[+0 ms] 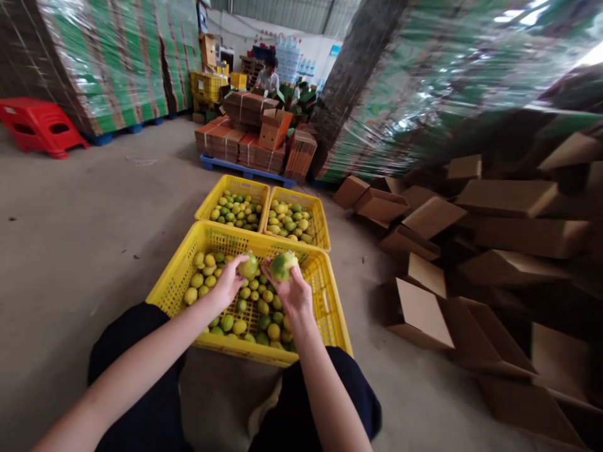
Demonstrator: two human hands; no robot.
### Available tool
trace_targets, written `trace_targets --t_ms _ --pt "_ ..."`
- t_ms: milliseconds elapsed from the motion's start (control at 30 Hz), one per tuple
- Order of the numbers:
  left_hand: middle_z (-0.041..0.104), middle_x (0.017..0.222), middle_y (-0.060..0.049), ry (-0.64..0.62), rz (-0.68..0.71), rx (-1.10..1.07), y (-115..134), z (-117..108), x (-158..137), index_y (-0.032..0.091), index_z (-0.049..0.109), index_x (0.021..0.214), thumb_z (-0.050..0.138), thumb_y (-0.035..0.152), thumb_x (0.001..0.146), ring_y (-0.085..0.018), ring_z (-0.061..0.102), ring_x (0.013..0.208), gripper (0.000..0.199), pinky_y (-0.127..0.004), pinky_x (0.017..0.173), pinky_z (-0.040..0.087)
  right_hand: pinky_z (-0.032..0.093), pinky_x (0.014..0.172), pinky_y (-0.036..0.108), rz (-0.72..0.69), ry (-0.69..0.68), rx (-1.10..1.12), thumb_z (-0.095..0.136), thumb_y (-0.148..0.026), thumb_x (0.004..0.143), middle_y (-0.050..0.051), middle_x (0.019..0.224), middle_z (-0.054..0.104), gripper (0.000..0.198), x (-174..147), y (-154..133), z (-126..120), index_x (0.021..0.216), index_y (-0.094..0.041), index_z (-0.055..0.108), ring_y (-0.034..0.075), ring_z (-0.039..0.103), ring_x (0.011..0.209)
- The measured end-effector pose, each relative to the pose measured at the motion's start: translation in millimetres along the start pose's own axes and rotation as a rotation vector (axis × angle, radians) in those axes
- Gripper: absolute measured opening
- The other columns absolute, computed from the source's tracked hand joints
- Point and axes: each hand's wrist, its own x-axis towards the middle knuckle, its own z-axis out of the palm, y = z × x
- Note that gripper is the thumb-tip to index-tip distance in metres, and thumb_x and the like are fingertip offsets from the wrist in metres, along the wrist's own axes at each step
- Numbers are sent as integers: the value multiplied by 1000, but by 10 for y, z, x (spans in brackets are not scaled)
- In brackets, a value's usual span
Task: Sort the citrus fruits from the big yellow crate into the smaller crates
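Over a large yellow plastic crate (340,314) I hold one fruit in each hand. My left hand (228,284) grips a green lemon (248,266) between thumb and fingers. My right hand (296,294) is closed around a bigger green-and-yellow lemon (282,266), held a little to the right of the first. The two fruits are close but apart. Below them, loose green and yellow lemons (239,327) lie in the crate, with parts of its slotted floor showing between them. My forearms cover some of the fruit.
Two smaller yellow crates (325,220) of lemons stand just beyond. Empty cardboard boxes (424,307) are heaped at the right. Flattened cartons (264,154) sit on a blue pallet (235,168) ahead. A red stool (42,125) is at far left; a person (268,78) is at the back.
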Motion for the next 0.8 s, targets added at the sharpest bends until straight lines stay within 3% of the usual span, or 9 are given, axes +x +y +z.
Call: trace_targets --t_ms 133,200,333,533,667,800 --pt "68 69 -7 -157 -116 -75 61 109 -87 11 68 95 49 23 79 -17 65 59 28 -27 55 53 60 82 40 -60 -21 38 76 -35 69 4 108 72 31 -54 -136 35 97 -24 67 24 69 99" --pt "65 63 -5 -159 -97 -56 106 129 -131 11 68 89 49 30 82 -16 63 52 28 -25 48 51 59 67 29 -68 -3 63 73 -37 73 5 108 72 27 -69 -171 30 95 -23 67 20 69 91" --pt "59 56 0 -119 -99 -31 176 91 -177 14 61 73 57 36 82 -11 53 39 25 -19 34 39 45 42 19 11 40 89 71 -42 74 3 88 72 23 -75 -150 3 87 -23 66 15 64 71" --pt "65 57 -4 23 -123 -117 205 60 -106 13 64 81 45 31 89 -15 64 50 28 -22 45 53 57 58 27 124 171 100 65 -49 77 2 71 68 28 -23 -81 57 78 -21 64 17 65 69" --pt "69 63 -5 8 -115 -161 220 60 -77 12 66 89 37 30 93 -15 67 55 34 -22 48 54 60 60 33 201 182 -9 64 -46 79 4 73 72 24 42 -30 50 79 -22 65 21 69 75" --pt "68 67 -6 -19 -92 -258 308 78 -165 11 67 92 44 40 92 -15 67 59 37 -23 54 56 60 58 35 277 171 -30 67 -47 78 4 70 72 26 58 1 21 83 -21 65 24 70 75"
